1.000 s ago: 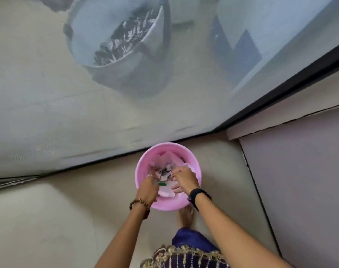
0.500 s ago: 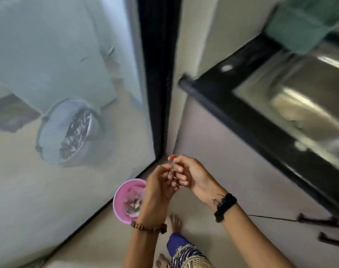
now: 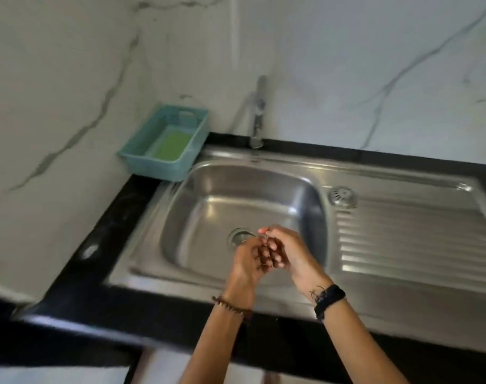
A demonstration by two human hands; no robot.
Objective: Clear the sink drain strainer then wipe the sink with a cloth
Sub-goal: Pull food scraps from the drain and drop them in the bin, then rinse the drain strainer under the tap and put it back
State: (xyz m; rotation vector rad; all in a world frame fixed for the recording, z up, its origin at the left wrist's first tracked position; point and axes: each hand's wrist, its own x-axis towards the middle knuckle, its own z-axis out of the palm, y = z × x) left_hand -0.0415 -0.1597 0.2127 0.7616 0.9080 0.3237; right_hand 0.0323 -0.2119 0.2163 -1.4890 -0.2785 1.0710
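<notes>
Over the steel sink [image 3: 181, 217], my left hand [image 3: 248, 257] and right hand [image 3: 287, 252] meet with fingers curled together, their hold unclear, above the open drain [image 3: 237, 236]; the strainer [image 3: 343, 197] lies on the draining board, so refitting it likely comes next.

Single head view, worn camera, looking forward and steeply down onto the sink [image 3: 264, 189] from its front edge, close range. Basin centred; faucet [image 3: 258, 115] behind it, toward the wall.
</notes>
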